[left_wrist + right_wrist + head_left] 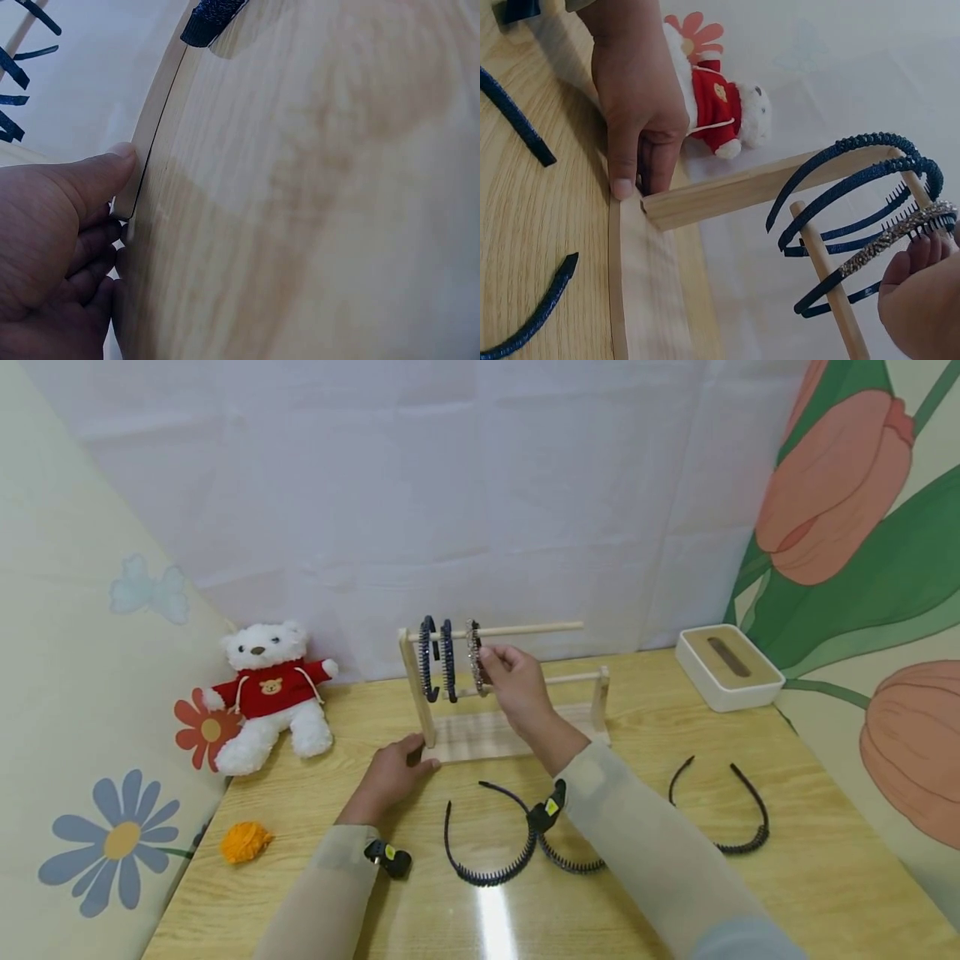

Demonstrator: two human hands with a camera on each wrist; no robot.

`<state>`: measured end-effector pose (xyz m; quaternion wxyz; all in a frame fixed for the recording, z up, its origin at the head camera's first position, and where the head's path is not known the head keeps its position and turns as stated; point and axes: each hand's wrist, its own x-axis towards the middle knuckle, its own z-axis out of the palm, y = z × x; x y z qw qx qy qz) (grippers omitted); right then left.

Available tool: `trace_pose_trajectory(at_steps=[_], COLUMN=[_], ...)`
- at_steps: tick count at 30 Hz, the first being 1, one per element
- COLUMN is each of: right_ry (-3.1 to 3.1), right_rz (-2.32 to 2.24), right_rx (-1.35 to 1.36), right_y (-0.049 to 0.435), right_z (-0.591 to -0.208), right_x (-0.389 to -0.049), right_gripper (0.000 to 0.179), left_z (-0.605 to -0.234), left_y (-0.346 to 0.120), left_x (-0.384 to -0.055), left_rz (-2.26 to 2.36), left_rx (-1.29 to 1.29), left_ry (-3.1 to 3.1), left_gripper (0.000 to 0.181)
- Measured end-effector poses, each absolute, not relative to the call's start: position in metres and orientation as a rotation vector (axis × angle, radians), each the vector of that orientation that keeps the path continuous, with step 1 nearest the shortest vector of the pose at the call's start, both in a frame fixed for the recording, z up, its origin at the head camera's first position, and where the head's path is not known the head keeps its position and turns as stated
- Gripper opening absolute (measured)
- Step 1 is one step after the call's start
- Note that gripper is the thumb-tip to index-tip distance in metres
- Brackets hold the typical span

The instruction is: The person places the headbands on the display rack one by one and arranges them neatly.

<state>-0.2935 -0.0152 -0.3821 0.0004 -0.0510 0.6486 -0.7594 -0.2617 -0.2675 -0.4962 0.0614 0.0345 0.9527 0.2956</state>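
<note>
My right hand [517, 689] pinches a glittery, toothed headband [885, 240] that hangs over the top rod [540, 628] of a wooden rack. Two dark toothed headbands, one at the far left [425, 660] and one beside it [447, 662], hang on the same rod near the left upright [416, 693]. My left hand [390, 779] holds the front left corner of the rack's base [480, 737], thumb on the edge and fingers curled at the side, as the left wrist view shows [60, 240]. The right hand's fingertips are partly hidden behind the glittery headband.
Several dark headbands lie on the table, one at front centre [487, 878] and one at right [761, 827]; my right sleeve covers part of them. A white teddy bear [273, 693] in red sits left, with an orange yarn ball [245, 842] nearer. A white box [729, 681] stands back right.
</note>
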Motion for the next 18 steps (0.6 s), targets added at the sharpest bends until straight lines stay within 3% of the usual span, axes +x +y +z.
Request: trace_pose_trajectory(at_steps=[9, 18], right_ry=[2.418, 2.729], right_rz=[-2.072, -1.482], right_rx=[-0.319, -0.633], right_y=[0.023, 0.126], right_z=[-0.393, -0.43], right_x=[-0.286, -0.249], right_gripper=[0.033, 0.034], left_z=[-0.496, -0.497], left_y=[-0.269, -0.269], left_x=[-0.26, -0.258], left_rz=[0.917, 0.941], left_rx=[0.132, 0.137], left_ry=[2.902, 2.895], left_gripper=[0.064, 0.066])
